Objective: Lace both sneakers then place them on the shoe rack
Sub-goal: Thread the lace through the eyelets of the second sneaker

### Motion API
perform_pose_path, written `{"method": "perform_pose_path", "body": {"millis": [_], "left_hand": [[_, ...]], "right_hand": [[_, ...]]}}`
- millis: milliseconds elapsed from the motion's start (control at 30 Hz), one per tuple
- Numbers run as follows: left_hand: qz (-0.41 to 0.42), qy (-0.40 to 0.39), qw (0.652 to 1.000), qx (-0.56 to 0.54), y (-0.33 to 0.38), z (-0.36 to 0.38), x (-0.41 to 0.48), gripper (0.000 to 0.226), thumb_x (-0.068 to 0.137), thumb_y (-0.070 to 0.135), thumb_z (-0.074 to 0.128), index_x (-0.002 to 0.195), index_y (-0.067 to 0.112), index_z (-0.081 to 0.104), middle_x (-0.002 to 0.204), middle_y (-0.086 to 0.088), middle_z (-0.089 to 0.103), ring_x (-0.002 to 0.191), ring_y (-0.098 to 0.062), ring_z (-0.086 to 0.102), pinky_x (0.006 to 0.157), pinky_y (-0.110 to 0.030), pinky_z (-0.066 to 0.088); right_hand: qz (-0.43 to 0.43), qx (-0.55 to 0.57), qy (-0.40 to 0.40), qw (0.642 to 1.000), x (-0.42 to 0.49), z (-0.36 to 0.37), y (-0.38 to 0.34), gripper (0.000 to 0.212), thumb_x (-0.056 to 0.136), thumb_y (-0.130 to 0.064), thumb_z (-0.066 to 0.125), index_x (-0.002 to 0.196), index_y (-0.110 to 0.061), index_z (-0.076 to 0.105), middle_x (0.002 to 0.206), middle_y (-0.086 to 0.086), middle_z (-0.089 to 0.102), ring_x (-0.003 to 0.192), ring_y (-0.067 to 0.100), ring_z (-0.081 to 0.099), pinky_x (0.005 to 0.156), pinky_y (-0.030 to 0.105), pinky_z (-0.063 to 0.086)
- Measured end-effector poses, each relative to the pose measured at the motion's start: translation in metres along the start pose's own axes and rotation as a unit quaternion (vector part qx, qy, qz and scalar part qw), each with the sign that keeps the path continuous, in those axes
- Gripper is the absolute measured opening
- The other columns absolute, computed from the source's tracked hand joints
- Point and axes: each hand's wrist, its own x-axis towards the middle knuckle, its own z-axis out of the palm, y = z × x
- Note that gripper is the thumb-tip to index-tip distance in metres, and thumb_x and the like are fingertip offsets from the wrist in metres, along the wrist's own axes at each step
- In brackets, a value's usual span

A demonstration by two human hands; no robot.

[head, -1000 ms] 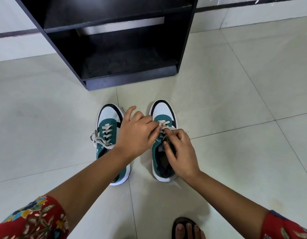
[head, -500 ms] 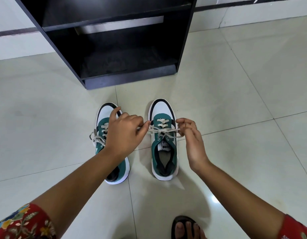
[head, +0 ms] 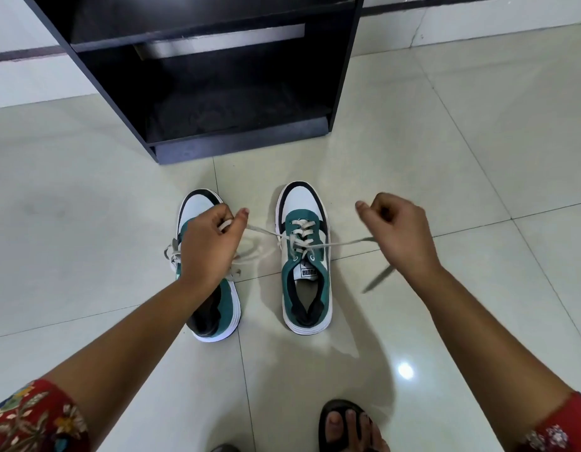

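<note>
Two sneakers (head: 305, 256) stand on tiles; both hands' fingers (head: 237, 220) pinch one lace (head: 341, 243) taut.

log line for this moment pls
left hand grips lace end | right hand grips other end | lace taut across right sneaker | rack empty

Two sneakers side by side on the floor (head: 478, 158), toes toward the shoe rack (head: 217, 102) standing just behind them. The left hand (head: 207, 246) hangs over the left sneaker (head: 217, 314); the right hand (head: 397, 236) sits right of the right sneaker (head: 307, 288). The lace (head: 341, 244) stretches between both hands across that shoe. A sandalled foot (head: 348, 425) sits nearest the camera.
</note>
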Motion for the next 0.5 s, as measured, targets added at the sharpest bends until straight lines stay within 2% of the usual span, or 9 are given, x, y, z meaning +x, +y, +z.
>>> {"method": "perform_pose_path", "body": {"millis": [33, 100, 167, 233, 267, 333, 400, 433, 500], "left_hand": [[0.001, -0.002, 0.999, 0.051, -0.001, 0.0, 0.0, 0.037, 0.087, 0.032, 0.057, 0.061, 0.01, 0.042, 0.049, -0.002, 0.04, 0.042, -0.009, 0.04, 0.044, -0.025, 0.03], [0.031, -0.047, 0.978, 0.203, -0.004, 0.001, -0.001, 0.021, 0.084, 0.028, 0.056, 0.071, 0.014, 0.048, 0.059, -0.001, 0.053, 0.059, -0.017, 0.049, 0.053, -0.03, 0.031], [0.067, -0.118, 0.943, 0.302, -0.012, 0.004, -0.003, 0.012, 0.081, 0.025, 0.056, 0.089, 0.016, 0.053, 0.081, -0.004, 0.064, 0.077, -0.027, 0.058, 0.063, -0.034, 0.041], [0.134, -0.169, 0.909, 0.358, -0.022, 0.009, -0.006, 0.031, 0.079, 0.022, 0.058, 0.11, 0.019, 0.054, 0.109, -0.006, 0.063, 0.101, -0.031, 0.057, 0.082, -0.04, 0.045], [0.176, -0.175, 0.898, 0.363, -0.025, 0.011, -0.006, 0.04, 0.078, 0.019, 0.058, 0.118, 0.019, 0.054, 0.119, -0.005, 0.06, 0.111, -0.03, 0.054, 0.091, -0.042, 0.042], [0.232, -0.194, 0.901, 0.31, -0.022, 0.017, -0.008, 0.046, 0.08, 0.011, 0.053, 0.124, 0.021, 0.053, 0.127, -0.001, 0.058, 0.118, -0.026, 0.051, 0.098, -0.041, 0.037], [0.245, -0.218, 0.914, 0.24, -0.015, 0.023, -0.011, 0.044, 0.082, 0.01, 0.044, 0.122, 0.023, 0.055, 0.129, 0.003, 0.058, 0.12, -0.021, 0.05, 0.101, -0.04, 0.037], [0.245, -0.225, 0.917, 0.22, -0.012, 0.026, -0.011, 0.041, 0.084, 0.012, 0.042, 0.119, 0.023, 0.057, 0.129, 0.004, 0.058, 0.121, -0.019, 0.051, 0.101, -0.039, 0.037], [0.235, -0.226, 0.921, 0.213, -0.01, 0.031, -0.011, 0.027, 0.089, 0.017, 0.046, 0.111, 0.021, 0.061, 0.128, 0.005, 0.059, 0.12, -0.019, 0.051, 0.099, -0.038, 0.036]], "right_hand": [[-0.002, -0.135, -0.038, 0.99, 0.0, 0.001, 0.007, 0.033, 0.083, -0.035, 0.058, 0.062, -0.013, 0.049, 0.057, 0.003, 0.051, 0.057, 0.022, 0.048, 0.053, 0.029, 0.033], [0.019, -0.334, -0.127, 0.934, -0.006, 0.006, 0.018, 0.02, 0.081, -0.035, 0.058, 0.079, -0.015, 0.058, 0.081, 0.008, 0.065, 0.077, 0.029, 0.059, 0.061, 0.029, 0.037], [0.05, -0.425, -0.21, 0.879, -0.014, 0.015, 0.025, 0.023, 0.082, -0.032, 0.056, 0.1, -0.018, 0.059, 0.104, 0.008, 0.066, 0.095, 0.03, 0.061, 0.069, 0.029, 0.037], [0.044, -0.485, -0.258, 0.834, -0.023, 0.025, 0.029, 0.03, 0.084, -0.03, 0.052, 0.113, -0.022, 0.055, 0.115, 0.004, 0.063, 0.108, 0.027, 0.057, 0.081, 0.034, 0.036], [0.022, -0.499, -0.255, 0.828, -0.026, 0.029, 0.03, 0.03, 0.085, -0.03, 0.049, 0.115, -0.023, 0.055, 0.117, 0.003, 0.062, 0.112, 0.027, 0.054, 0.09, 0.038, 0.034], [-0.038, -0.45, -0.193, 0.871, -0.028, 0.034, 0.03, 0.027, 0.088, -0.03, 0.043, 0.109, -0.023, 0.06, 0.112, 0.002, 0.064, 0.111, 0.028, 0.054, 0.097, 0.044, 0.032], [-0.086, -0.322, -0.128, 0.934, -0.03, 0.039, 0.024, 0.027, 0.089, -0.036, 0.042, 0.097, -0.022, 0.063, 0.1, 0.0, 0.069, 0.099, 0.027, 0.059, 0.089, 0.041, 0.038], [-0.101, -0.266, -0.117, 0.951, -0.03, 0.042, 0.018, 0.027, 0.088, -0.041, 0.044, 0.091, -0.022, 0.064, 0.094, -0.001, 0.07, 0.093, 0.025, 0.061, 0.084, 0.039, 0.041], [-0.114, -0.216, -0.126, 0.962, -0.031, 0.047, 0.006, 0.026, 0.083, -0.047, 0.053, 0.084, -0.023, 0.064, 0.087, -0.004, 0.071, 0.086, 0.02, 0.062, 0.079, 0.036, 0.045]]}}
